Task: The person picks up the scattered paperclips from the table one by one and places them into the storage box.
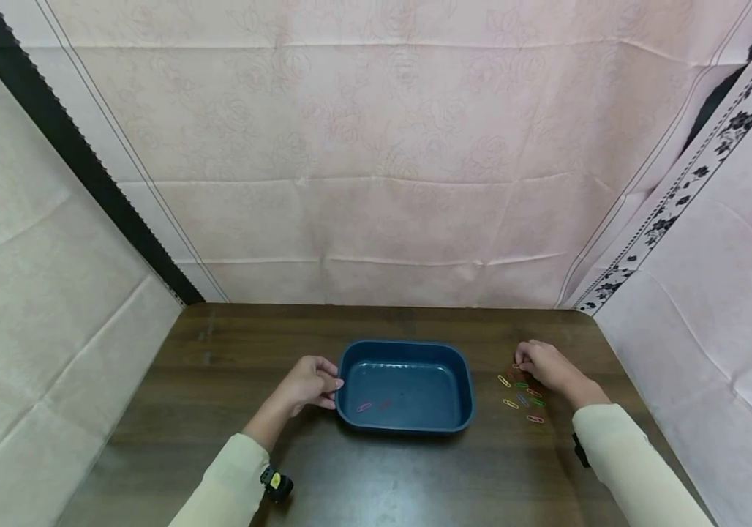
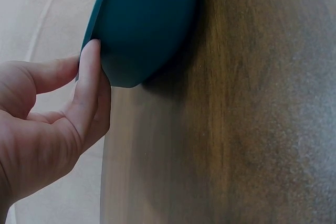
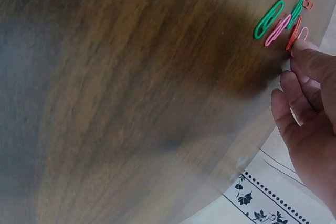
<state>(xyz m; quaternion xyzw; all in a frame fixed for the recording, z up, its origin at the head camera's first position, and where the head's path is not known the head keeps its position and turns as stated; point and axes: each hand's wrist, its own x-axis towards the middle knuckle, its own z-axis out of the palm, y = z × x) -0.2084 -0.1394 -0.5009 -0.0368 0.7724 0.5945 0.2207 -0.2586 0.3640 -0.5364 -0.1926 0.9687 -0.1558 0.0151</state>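
A blue rectangular tray (image 1: pixel 405 424) sits on the table, with a pink paper clip (image 1: pixel 364 407) and a red one (image 1: pixel 385 404) inside it. At its left side my left hand (image 1: pixel 311 383) pinches the rim (image 2: pixel 93 17) between thumb and fingers. Right of the tray, my right hand (image 1: pixel 545 365) is at the far end of a loose group of coloured paper clips. Its thumb and forefinger pinch a pink paper clip (image 3: pixel 303 33), partly hidden by the fingertips. Close by lie a red clip (image 3: pixel 294 32), another pink clip (image 3: pixel 278 30) and a green clip (image 3: pixel 269 19).
Yellow paper clips (image 1: pixel 510 403) and several others lie scattered on the brown wooden table (image 1: pixel 251 333). Pale patterned cloth (image 1: pixel 376 219) hangs behind the table's far edge and along both sides. A wrist camera (image 1: pixel 276 483) is strapped to the left wrist.
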